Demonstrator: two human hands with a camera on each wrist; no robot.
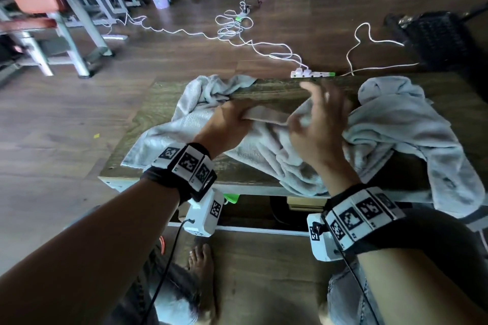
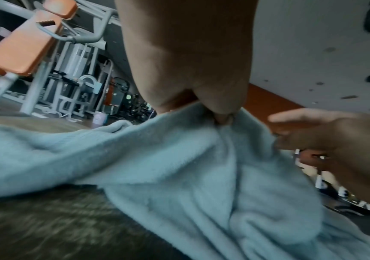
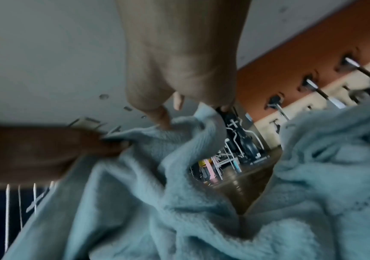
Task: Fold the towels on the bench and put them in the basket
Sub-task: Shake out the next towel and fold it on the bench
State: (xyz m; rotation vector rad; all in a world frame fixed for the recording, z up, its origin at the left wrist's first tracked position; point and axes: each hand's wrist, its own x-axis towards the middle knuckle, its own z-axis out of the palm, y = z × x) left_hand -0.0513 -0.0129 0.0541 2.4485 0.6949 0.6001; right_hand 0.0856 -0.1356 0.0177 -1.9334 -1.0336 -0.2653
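Towels lie crumpled across the wooden bench (image 1: 148, 124) in front of us: one pale grey towel (image 1: 169, 126) spreads from the middle toward nine o'clock, and a second towel (image 1: 412, 124) is heaped at three o'clock, draping over the near edge. Our left hand (image 1: 227, 124) pinches a raised fold of the grey towel, while our right hand (image 1: 319, 124), just beside it, has its fingers loosely spread with the fingertips catching the cloth. We see a dark basket (image 1: 435, 37) on the floor at one o'clock.
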